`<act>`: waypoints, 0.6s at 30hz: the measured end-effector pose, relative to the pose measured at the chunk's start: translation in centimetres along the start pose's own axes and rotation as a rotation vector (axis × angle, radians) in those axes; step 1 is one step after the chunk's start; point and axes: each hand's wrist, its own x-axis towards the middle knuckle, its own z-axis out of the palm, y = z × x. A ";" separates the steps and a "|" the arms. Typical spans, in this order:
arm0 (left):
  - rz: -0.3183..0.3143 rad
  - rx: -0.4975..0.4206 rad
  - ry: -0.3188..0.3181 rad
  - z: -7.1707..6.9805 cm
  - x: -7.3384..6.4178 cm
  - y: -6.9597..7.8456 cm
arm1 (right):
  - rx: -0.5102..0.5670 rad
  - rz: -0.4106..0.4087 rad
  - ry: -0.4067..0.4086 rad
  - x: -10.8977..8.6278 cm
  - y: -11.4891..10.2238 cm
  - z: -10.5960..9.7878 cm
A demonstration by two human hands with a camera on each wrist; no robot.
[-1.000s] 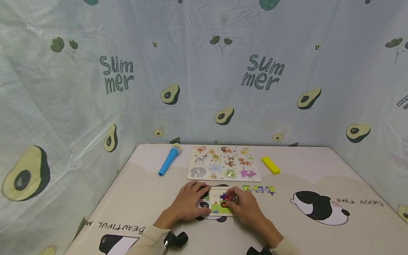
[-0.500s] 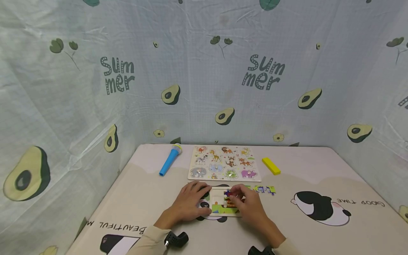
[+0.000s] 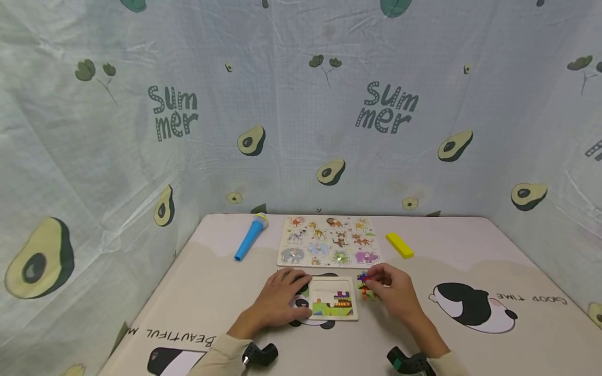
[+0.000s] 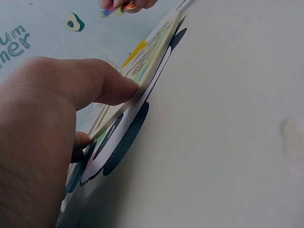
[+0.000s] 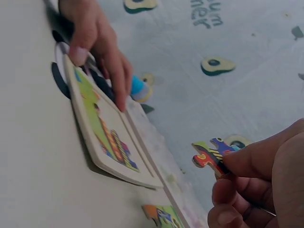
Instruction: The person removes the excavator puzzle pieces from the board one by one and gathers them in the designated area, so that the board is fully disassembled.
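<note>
My left hand point(image 3: 281, 298) holds a small wooden jigsaw tray point(image 3: 333, 278) by its left side, thumb at the near corner and forefinger at the far one. Colourful jigsaw pieces point(image 3: 332, 309) fill the tray's near strip and part of its right side; bare wood shows at the upper left. Just right of the tray, my right hand point(image 3: 394, 290) pinches a jigsaw piece point(image 5: 211, 154) between thumb and fingers. That piece is green, red, blue and black-striped, held up in the right wrist view. Below it, another jigsaw piece point(image 5: 164, 216) lies on the table beside the tray.
Behind the tray lies a large animal puzzle board point(image 3: 331, 263). A blue toy microphone point(image 3: 250, 237) is at the back left, a yellow block point(image 3: 400, 245) at the back right. Printed cloth walls point(image 3: 291, 104) enclose the table's back and sides.
My right hand has moved right, off the tray, taking a jigsaw piece with it. More of the tray's inside shows now. The left hand has stayed at the tray's left side.
</note>
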 end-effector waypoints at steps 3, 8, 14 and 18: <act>-0.001 -0.004 -0.006 0.0 0.0 -0.1 | 0.038 0.041 -0.011 0.1 0.3 -0.9; -0.001 -0.010 -0.013 0.0 0.0 0.1 | 0.048 0.097 -0.007 0.2 1.1 -2.2; -0.006 -0.011 -0.015 -0.1 -0.1 0.1 | 0.012 0.161 0.021 0.4 1.9 -3.4; -0.008 -0.006 -0.011 -0.2 -0.2 0.1 | -0.003 0.200 0.011 0.4 2.4 -3.8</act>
